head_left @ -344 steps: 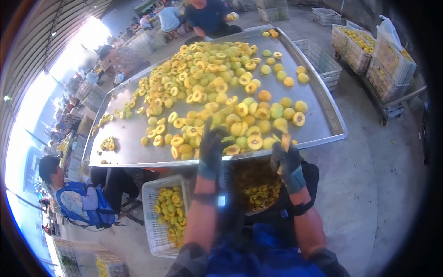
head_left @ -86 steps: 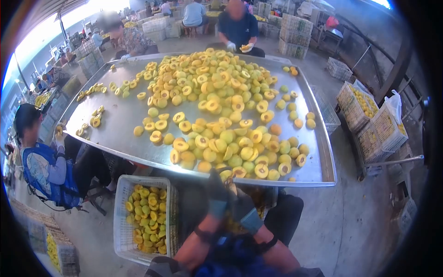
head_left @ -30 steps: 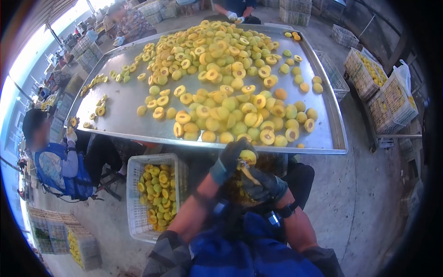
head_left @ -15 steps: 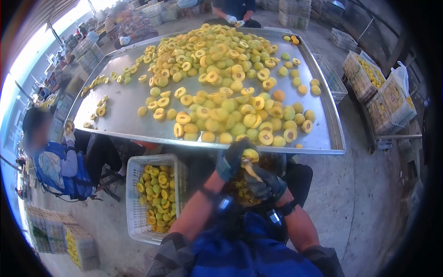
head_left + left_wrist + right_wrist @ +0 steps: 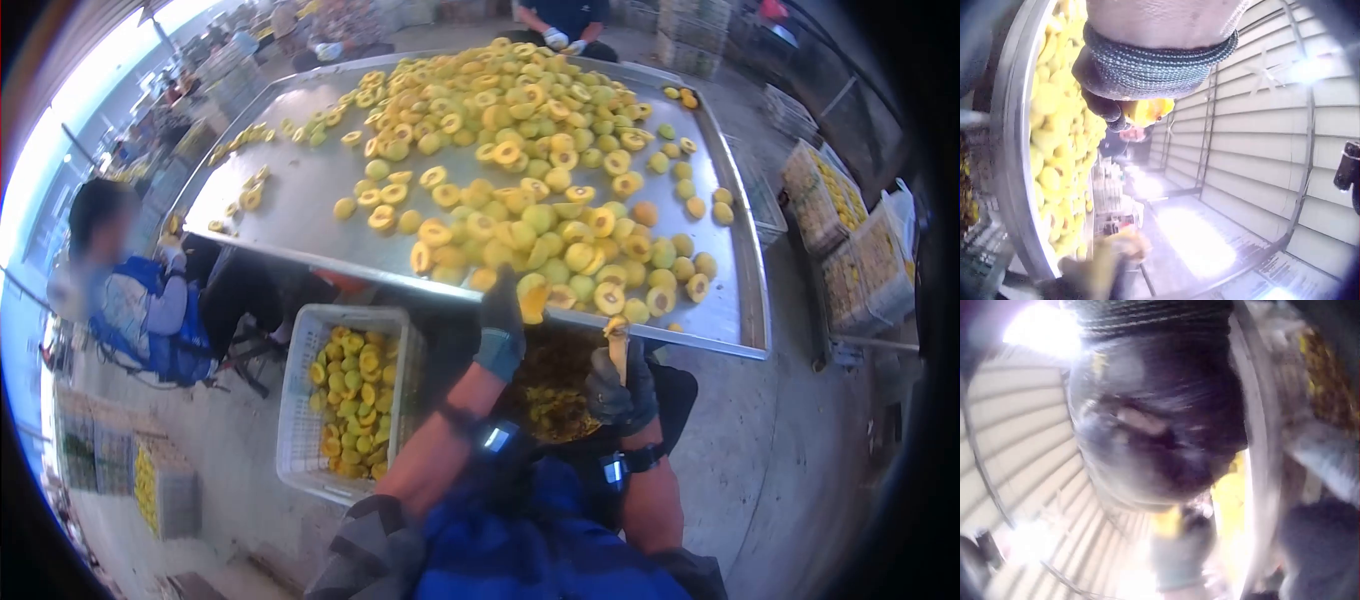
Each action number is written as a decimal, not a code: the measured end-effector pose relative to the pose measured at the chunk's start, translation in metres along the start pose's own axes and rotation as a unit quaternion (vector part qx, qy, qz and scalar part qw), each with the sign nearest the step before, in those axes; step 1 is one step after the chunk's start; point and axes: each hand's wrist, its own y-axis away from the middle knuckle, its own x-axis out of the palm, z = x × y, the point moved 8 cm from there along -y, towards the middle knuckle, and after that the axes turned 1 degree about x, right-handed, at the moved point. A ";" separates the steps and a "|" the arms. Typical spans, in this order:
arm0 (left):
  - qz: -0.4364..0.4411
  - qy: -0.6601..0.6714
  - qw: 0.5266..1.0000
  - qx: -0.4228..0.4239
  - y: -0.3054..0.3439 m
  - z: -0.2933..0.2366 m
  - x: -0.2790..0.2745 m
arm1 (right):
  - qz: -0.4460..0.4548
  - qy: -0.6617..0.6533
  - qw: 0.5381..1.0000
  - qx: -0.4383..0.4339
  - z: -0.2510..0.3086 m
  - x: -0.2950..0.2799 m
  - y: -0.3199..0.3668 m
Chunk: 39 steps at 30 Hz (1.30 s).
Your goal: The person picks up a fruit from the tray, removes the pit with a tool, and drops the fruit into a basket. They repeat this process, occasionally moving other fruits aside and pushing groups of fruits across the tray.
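Note:
A pile of yellow stone fruit [image 5: 480, 110], many cut in half, covers much of the metal tray table [image 5: 300, 200]. At the table's near edge my gloved left hand [image 5: 503, 320] holds a yellow fruit piece [image 5: 533, 302] by its fingers. The same fruit piece [image 5: 1150, 112] shows beyond the glove in the left wrist view. To the right, my gloved right hand [image 5: 622, 392] grips the pale handle of a small hand tool [image 5: 618, 352], its tip pointing up with orange-brown matter on it. The right wrist view is blurred, and the glove hides most of the tool there.
A white crate [image 5: 290, 420] of fruit halves stands on the floor at left. Below the table edge, a dark container holds brown and yellow scraps [image 5: 560, 415]. A seated person [image 5: 150, 300] is at left, others sit across. Loaded crates [image 5: 865, 270] stand at right.
My hands were together at one fruit half a second ago. Now they are apart, the right with the tool moved right, the left at the table edge with fruit. The head view has shifted.

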 end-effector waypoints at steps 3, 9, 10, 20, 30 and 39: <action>-0.037 -0.371 0.882 0.287 0.018 -0.086 -0.040 | -0.078 0.728 0.681 0.030 0.002 -0.091 0.020; -0.186 -0.754 0.630 0.004 0.034 -0.076 -0.288 | -0.327 0.800 0.457 0.212 0.021 -0.109 0.034; -0.185 -0.772 0.608 0.019 0.040 -0.074 -0.298 | -0.327 0.797 0.460 0.217 0.024 -0.111 0.033; 0.000 -0.591 0.786 0.179 -0.062 -0.053 -0.080 | -0.387 0.764 0.514 0.044 0.020 -0.121 0.035; 0.050 -0.725 0.684 0.062 -0.125 0.022 -0.006 | -0.333 0.609 0.719 0.027 -0.009 -0.131 0.043; 0.119 -0.275 0.944 0.142 -0.157 0.066 -0.066 | -0.335 0.566 0.753 0.025 -0.003 -0.092 0.040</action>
